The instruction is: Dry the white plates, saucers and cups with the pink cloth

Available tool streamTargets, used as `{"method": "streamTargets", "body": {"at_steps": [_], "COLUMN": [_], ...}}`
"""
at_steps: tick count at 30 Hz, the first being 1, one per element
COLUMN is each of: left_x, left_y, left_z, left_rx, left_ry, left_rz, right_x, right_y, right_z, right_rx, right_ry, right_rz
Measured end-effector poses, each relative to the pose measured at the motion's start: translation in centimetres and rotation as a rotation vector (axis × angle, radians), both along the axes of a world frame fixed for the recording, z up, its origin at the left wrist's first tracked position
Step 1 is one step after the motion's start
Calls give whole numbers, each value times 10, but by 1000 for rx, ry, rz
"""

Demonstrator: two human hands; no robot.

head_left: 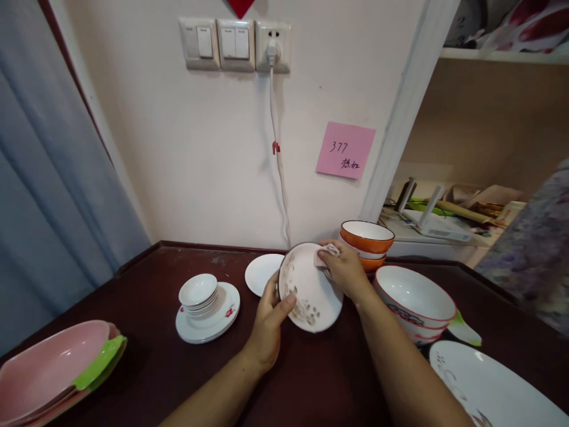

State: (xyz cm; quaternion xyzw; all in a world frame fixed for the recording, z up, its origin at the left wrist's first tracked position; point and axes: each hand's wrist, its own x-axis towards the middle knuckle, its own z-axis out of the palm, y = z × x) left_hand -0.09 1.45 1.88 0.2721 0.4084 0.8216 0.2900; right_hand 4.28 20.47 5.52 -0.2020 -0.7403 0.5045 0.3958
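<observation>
My left hand (pixel 269 323) grips the left rim of a white plate (pixel 309 290) with a brownish floral print, holding it tilted up above the dark table (pixel 155 367). My right hand (pixel 344 270) is closed on a small pale pink cloth (pixel 326 254) pressed against the plate's upper right edge. Both hands meet at the plate near the table's middle.
Small white saucers and dishes (pixel 204 299) are stacked to the left, with a white plate (pixel 262 273) behind. Orange bowls (pixel 367 240) and large white bowls (pixel 415 299) stand right. Pink and green dishes (pixel 57 370) lie at the near left, an oval platter (pixel 489 385) near right.
</observation>
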Motion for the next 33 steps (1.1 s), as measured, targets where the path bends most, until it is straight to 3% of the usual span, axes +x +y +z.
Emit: {"method": "streamTargets", "body": {"at_steps": [3, 5, 8, 12, 14, 16, 20, 23, 27, 30, 33], "left_x": [1, -1, -8, -13, -13, -13, -14, -15, -13, -11, -10], "left_y": [2, 5, 7, 8, 9, 9, 9, 9, 10, 10, 10], "left_z": [-1, -9, -23, -30, -29, -27, -27, -28, -30, -29, -25], "left_rx": [8, -62, -161, -146, -147, -161, -170, -173, -205, -201, -127], "left_ry": [70, 87, 29, -14, -13, -7, 2, 17, 10, -32, -96], "left_rz": [95, 185, 295, 307, 312, 323, 318, 264, 180, 152, 264], "right_x": [-13, -20, -23, -14, -10, -9, -14, -16, -16, -13, -8], "right_y": [-3, -11, -25, -41, -45, -46, -43, -42, -62, -88, -107], "right_z": [-12, -17, -21, -16, -13, -13, -16, -16, -8, 1, 7], "right_rx": [-263, -285, -56, 547, 742, 766, 572, 508, 577, 628, 658], "right_ry": [194, 218, 60, -295, -415, -491, -441, -325, -160, -102, -114], "right_rz": [-77, -81, -158, -365, -453, -481, -449, -391, -218, 62, 340]}}
